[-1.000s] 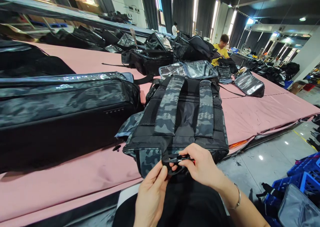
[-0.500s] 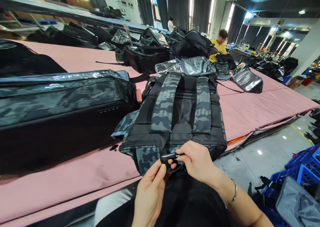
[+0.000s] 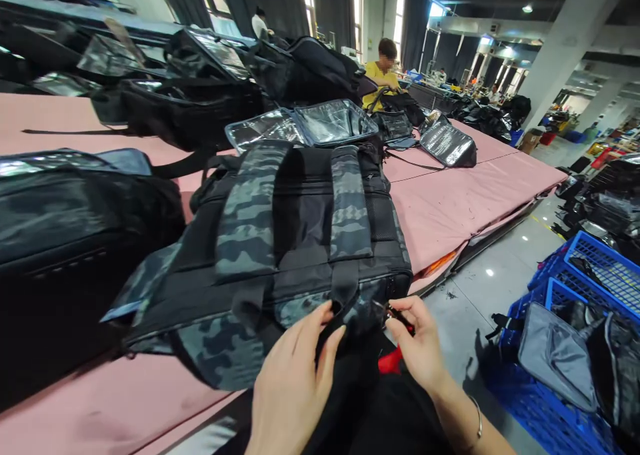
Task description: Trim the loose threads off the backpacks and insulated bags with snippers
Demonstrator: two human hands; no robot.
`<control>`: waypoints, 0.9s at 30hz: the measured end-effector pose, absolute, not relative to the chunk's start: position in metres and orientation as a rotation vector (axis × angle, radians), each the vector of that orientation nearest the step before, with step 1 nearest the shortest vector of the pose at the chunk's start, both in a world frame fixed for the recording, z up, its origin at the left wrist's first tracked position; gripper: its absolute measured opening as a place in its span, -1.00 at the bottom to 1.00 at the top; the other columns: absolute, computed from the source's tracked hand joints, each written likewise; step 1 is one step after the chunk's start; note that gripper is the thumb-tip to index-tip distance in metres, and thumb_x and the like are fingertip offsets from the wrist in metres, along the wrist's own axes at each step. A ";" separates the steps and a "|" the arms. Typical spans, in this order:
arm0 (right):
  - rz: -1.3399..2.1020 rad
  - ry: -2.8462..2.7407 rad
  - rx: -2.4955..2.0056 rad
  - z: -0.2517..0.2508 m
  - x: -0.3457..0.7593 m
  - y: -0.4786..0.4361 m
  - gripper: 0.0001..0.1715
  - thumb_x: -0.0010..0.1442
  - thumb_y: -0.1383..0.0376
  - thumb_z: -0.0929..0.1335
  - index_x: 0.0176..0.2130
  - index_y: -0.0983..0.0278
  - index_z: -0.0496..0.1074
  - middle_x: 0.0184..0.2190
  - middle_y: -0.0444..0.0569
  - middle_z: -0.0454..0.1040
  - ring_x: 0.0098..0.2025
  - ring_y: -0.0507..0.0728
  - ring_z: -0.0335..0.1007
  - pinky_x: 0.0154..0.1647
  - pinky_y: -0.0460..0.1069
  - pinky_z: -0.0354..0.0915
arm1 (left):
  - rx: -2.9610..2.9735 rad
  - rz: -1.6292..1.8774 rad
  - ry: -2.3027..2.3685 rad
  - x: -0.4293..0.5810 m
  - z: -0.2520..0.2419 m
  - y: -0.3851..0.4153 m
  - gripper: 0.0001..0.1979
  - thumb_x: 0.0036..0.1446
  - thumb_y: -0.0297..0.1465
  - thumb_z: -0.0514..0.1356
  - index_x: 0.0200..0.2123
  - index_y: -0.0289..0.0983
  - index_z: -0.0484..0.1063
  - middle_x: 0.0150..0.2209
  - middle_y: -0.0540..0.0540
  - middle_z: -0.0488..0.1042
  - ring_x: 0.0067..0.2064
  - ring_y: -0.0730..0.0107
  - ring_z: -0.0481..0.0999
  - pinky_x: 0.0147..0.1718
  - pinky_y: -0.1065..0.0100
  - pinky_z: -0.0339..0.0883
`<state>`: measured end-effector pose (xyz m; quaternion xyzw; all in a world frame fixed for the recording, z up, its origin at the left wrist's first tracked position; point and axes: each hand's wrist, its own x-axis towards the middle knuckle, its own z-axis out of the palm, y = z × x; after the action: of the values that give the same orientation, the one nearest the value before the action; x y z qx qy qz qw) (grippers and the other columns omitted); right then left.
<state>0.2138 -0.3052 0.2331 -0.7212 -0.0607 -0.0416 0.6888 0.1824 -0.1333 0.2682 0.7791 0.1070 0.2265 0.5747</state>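
A black and grey camouflage backpack lies on the pink-covered table with its two shoulder straps facing up. My left hand is at its near edge, thumb and fingers closed around a black webbing strap. To the right, my right hand pinches a small dark tool with a bit of red, mostly hidden by the fingers, near the bag's lower right corner. Something red shows between the hands, below the bag.
A large black bag stands at the left. Behind lie more black bags and silver-lined pieces. A person in yellow works beyond. Blue crates stand on the floor at the right.
The view has swung right and closer. My hands have moved apart; the right one has left the black piece both were holding and is now at the bag's right corner with the tool.
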 end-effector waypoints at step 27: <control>-0.369 -0.520 -1.781 0.244 0.212 -0.277 -0.83 0.20 0.33 0.29 -0.17 0.28 0.38 -0.26 0.01 0.43 -0.25 0.09 0.38 -0.29 -0.05 0.31 | 1.976 0.441 0.305 0.184 0.248 -0.120 -0.58 -0.07 0.00 0.22 -0.31 -0.22 0.55 -0.27 -0.09 0.57 -0.23 0.20 0.56 -0.19 0.25 0.44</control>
<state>0.2122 -0.2767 0.2441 -0.7636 -0.2229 -0.1582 0.5849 0.1839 -0.1204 0.2477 0.8242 0.1271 0.1838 0.5203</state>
